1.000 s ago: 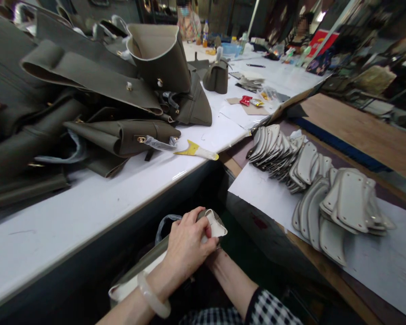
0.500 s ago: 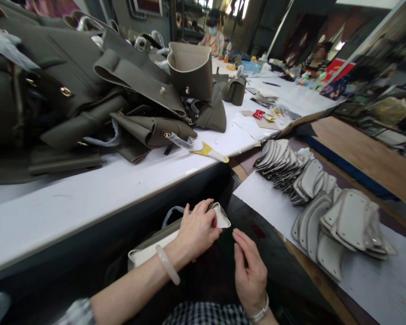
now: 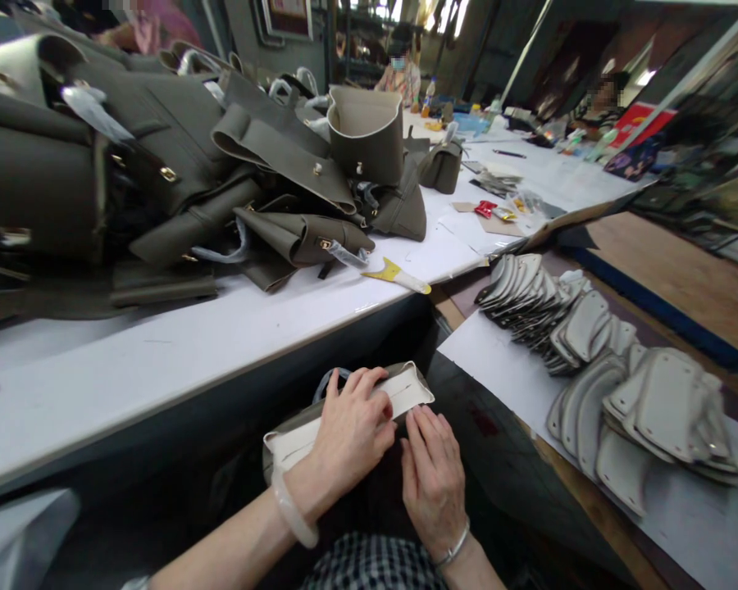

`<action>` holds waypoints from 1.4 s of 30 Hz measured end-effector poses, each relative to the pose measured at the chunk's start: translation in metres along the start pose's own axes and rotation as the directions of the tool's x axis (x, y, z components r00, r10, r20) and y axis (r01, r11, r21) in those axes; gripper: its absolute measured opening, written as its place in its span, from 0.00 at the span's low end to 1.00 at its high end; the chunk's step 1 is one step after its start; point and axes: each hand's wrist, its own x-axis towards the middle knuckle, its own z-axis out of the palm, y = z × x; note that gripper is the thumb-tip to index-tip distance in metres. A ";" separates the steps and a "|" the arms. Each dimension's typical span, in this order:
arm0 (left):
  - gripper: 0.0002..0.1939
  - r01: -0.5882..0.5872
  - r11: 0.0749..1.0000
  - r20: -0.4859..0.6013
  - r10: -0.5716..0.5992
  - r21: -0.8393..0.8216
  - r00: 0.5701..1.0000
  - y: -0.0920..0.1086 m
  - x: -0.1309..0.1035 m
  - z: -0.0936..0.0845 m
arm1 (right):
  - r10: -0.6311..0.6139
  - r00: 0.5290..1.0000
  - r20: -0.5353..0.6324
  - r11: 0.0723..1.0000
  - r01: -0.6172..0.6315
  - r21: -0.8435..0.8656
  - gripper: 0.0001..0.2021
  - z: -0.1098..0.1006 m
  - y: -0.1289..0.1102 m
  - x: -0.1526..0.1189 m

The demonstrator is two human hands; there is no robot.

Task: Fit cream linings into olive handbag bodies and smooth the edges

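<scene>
Worktop [image 3: 160, 352] cut off leftward; left hand [image 3: 353, 422] hides the middle of a bag [image 3: 295, 438], right hand [image 3: 434, 467] at its edge; whether either grip is clamped, I cannot tell.

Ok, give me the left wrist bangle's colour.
The bangle is milky white, seen best in the head view.

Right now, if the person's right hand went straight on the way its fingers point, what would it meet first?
Most likely the near edge of the bag: the right hand points at it from close by, though depth leaves contact unclear.
</scene>
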 end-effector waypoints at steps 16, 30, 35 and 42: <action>0.07 0.254 0.966 -0.138 -0.258 -0.046 0.956 -0.010 -0.064 -0.010 | -0.049 0.999 0.005 0.978 0.046 0.205 0.31 0.007 -0.042 -0.004; 0.07 0.155 0.819 -0.518 -0.483 -0.553 0.706 -0.031 -0.111 0.015 | -0.206 0.978 0.040 0.938 0.185 0.294 0.28 0.011 -0.060 -0.006; 0.08 -0.207 -0.425 0.392 -0.902 -0.881 0.179 -0.047 -0.121 0.078 | -0.228 0.972 0.058 0.940 0.204 0.272 0.27 0.009 -0.058 -0.004; 0.13 -0.418 -0.689 0.588 -0.724 -0.592 0.361 -0.033 -0.072 0.125 | -0.216 0.974 0.072 0.946 0.190 0.263 0.25 0.007 -0.043 -0.002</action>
